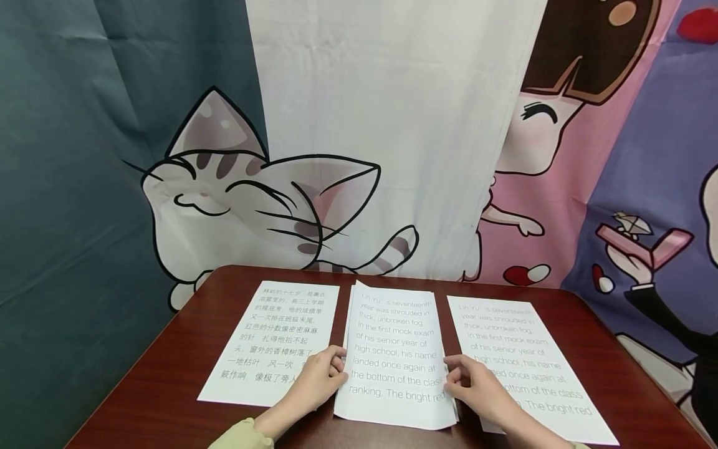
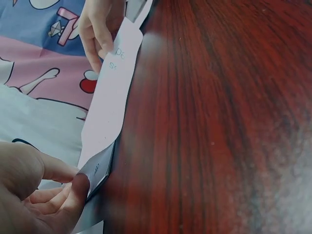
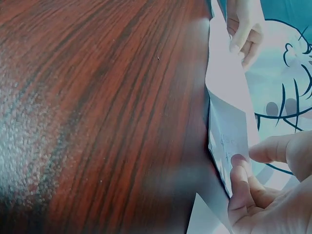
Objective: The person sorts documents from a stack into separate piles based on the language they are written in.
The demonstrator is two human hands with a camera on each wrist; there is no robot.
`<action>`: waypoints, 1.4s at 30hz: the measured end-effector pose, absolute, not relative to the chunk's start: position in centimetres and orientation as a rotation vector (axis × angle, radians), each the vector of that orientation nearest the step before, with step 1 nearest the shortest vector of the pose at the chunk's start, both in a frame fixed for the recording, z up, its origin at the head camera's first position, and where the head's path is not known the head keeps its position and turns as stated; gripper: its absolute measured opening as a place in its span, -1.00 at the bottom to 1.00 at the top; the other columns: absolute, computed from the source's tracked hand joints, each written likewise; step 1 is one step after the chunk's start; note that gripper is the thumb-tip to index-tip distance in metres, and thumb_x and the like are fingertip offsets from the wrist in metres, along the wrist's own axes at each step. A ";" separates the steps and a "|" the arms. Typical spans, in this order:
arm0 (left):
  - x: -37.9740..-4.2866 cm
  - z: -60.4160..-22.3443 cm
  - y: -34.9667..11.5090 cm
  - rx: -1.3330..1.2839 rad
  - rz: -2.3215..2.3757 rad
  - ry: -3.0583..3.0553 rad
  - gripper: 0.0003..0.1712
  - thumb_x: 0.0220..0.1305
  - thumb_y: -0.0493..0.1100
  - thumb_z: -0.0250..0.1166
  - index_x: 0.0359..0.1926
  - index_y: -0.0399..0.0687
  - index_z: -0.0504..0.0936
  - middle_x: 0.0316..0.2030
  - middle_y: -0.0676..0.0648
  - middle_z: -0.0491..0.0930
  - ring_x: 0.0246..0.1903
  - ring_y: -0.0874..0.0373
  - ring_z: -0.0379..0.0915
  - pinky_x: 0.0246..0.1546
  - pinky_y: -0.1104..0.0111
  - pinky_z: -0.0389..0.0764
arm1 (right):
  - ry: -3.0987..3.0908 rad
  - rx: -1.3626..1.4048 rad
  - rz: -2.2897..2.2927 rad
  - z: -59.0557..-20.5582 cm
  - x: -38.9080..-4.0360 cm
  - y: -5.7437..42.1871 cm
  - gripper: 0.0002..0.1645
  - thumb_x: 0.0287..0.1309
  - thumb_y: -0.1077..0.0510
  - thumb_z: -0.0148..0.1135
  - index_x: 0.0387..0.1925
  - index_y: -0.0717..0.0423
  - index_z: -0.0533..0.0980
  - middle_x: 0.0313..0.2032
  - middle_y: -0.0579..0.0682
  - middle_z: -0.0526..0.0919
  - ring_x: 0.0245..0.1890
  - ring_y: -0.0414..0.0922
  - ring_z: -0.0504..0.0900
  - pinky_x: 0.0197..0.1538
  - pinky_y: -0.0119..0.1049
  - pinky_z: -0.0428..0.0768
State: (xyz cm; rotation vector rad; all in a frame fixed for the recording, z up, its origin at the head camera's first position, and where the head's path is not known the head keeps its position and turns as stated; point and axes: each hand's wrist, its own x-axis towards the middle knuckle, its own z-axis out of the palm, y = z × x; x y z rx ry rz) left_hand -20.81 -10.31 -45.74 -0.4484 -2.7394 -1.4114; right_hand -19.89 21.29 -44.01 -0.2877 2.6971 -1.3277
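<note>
A small stack of printed English sheets (image 1: 392, 355) stands in the middle, its lower edge bowed slightly above the table. My left hand (image 1: 320, 377) pinches its left edge between thumb and fingers. On the opposite side, my right hand (image 1: 477, 386) pinches the right edge. Seen from the left wrist, the left hand (image 2: 44, 195) has its thumb and fingertips on the paper (image 2: 109, 97), which curves at that side. In the right wrist view, thumb and fingers of the right hand (image 3: 273, 180) hold the bent paper edge (image 3: 226, 131). Separate sheets show behind the top one.
A sheet with Chinese text (image 1: 275, 337) lies flat at left, partly under the left forearm. Another English sheet (image 1: 521, 349) lies at right beneath the right hand. All are on a dark red wooden table (image 1: 151, 374). A cartoon curtain (image 1: 392, 125) hangs behind the far edge.
</note>
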 end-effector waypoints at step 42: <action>-21.0 -45.8 -10.4 -0.451 -1.475 -2.719 -0.67 0.09 -0.41 0.29 -0.07 -0.36 0.54 -0.42 0.00 0.51 -0.50 0.38 0.43 -0.43 0.55 0.51 | 2.670 -0.262 -1.300 -43.4 -20.2 22.4 -0.51 0.01 0.24 0.34 0.01 0.33 0.50 -0.57 -0.02 0.61 -0.59 -0.17 0.55 -0.56 -0.37 0.51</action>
